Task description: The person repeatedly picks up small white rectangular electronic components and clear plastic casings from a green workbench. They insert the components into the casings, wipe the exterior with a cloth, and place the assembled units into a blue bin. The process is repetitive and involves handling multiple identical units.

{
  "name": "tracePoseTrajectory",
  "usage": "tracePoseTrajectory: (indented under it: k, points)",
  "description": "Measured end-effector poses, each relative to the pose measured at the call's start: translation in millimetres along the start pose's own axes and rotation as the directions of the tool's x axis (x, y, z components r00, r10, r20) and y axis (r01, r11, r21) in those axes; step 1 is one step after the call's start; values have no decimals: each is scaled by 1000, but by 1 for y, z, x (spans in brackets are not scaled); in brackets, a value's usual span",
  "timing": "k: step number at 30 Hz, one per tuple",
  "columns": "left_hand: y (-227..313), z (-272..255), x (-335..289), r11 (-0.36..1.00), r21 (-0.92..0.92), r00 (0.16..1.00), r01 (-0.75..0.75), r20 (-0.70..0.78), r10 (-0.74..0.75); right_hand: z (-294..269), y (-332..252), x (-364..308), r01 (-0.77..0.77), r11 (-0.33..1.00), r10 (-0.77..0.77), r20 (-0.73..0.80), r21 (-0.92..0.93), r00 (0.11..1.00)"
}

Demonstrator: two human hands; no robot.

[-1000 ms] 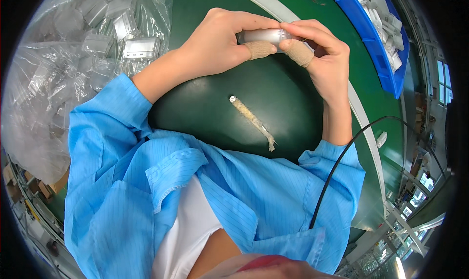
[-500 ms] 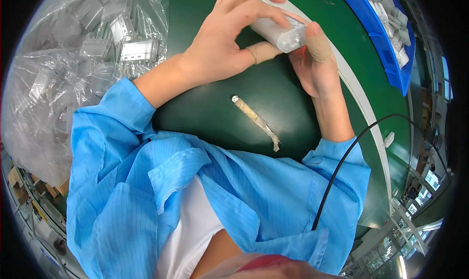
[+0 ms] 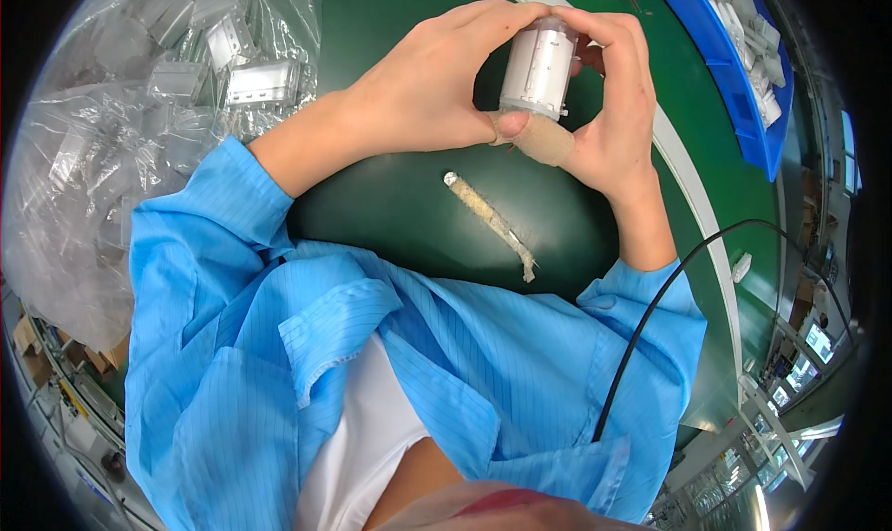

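A small white plastic housing with a clear outer shell [image 3: 541, 69] is gripped at its two ends between my hands, over the green table. My left hand [image 3: 446, 76] holds it with fingertips on its far end and thumb at its near end. From the other side my right hand [image 3: 618, 94] closes on the same housing, its taped thumb pressed at the near end. Both thumbs wear tan finger tape. A thin, tape-wrapped stick [image 3: 489, 217] with a frayed end lies on the table below my hands.
Clear plastic bags [image 3: 158, 131] with several white and clear housings lie at the left. A blue bin [image 3: 734, 76] of white parts stands at the far right. A white strip [image 3: 683, 159] curves along the table, and a black cable [image 3: 650, 299] arches over my right sleeve.
The housing has been turned from slanted to nearly upright, its white slotted face now showing. My right hand has risen and wrapped round its right side. The thumbs have come together at its near end.
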State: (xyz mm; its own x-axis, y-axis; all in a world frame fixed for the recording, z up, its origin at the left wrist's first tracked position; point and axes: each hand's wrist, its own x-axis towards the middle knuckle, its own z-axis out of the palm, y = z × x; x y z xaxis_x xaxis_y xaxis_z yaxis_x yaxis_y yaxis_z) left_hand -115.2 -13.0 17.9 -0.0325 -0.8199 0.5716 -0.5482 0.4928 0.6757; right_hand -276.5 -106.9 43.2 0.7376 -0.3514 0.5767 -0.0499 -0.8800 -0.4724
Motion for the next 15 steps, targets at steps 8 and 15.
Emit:
tracePoseTrajectory:
  k: [8,15]
  points:
    - [7,4,-2,991,131,1000,1,24,-4,1,0,-5,-31,998,31,-5,-58,1000]
    - [1,-3,2,999,-30,998,21,68,-19,-7,5,3,31,999,-33,73,24,997]
